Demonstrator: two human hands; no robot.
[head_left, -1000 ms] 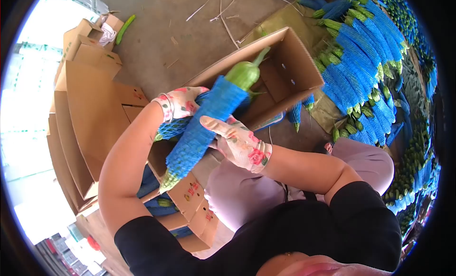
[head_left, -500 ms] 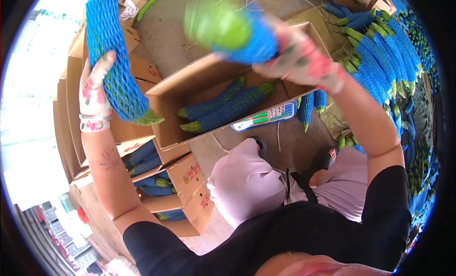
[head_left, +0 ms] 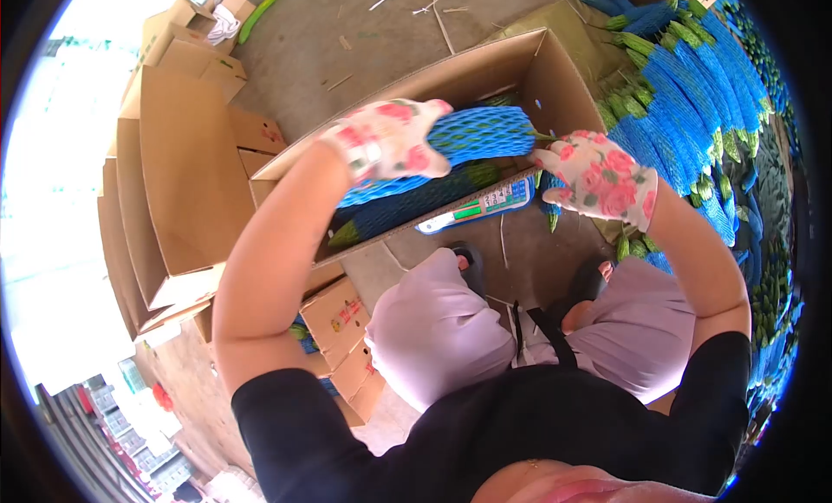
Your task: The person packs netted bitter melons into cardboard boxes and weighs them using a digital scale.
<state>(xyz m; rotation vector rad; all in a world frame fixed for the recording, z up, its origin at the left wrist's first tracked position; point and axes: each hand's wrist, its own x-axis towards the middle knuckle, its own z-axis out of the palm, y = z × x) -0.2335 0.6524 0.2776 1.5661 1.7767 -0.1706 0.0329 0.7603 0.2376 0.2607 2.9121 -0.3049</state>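
Lowered since earlier, the left hand (head_left: 390, 143) clasped a netted gourd (head_left: 485, 132) over the carton (head_left: 565, 91). At the carton's near right corner was the right hand (head_left: 600, 178) — its grip unclear.

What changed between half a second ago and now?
The left hand, earlier raised left of the cardboard box, has swung right over it, gripping a netted gourd. The right hand has shifted right and nearer the person, no longer lifting a gourd; whether it touches the stem is unclear. The box and the heap of netted gourds stayed.
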